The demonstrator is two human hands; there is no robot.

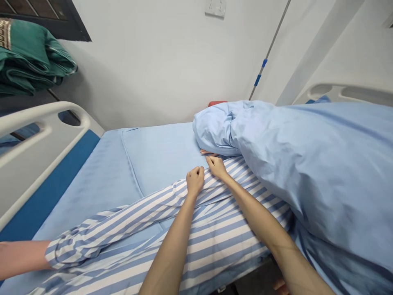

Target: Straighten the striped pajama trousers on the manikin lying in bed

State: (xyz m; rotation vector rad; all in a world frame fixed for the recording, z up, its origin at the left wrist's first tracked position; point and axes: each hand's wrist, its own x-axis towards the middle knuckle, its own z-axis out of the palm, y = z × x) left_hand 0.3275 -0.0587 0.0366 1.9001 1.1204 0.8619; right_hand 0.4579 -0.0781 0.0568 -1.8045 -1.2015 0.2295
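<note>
Bed (162, 151) w/ blue sheet is supporting all items. Blue quilt (276, 139) is lying bunched at R of view, partly covering striped garment (221, 237). Garment is lying lengthwise on bed; bare limb (24, 258) is protruding at far L. L hand (195, 180) and R hand (215, 166) are resting clenched, close together, at garment's far edge, R nearer quilt; fabric grip: can't tell.

From where I stand, I can read no text, label, brand, number or sign anywhere: none on the wall socket plate (215, 7), none on the bed's end board (46, 135), none on the striped trousers (215, 237) or the blue bedding (285, 143).
</note>
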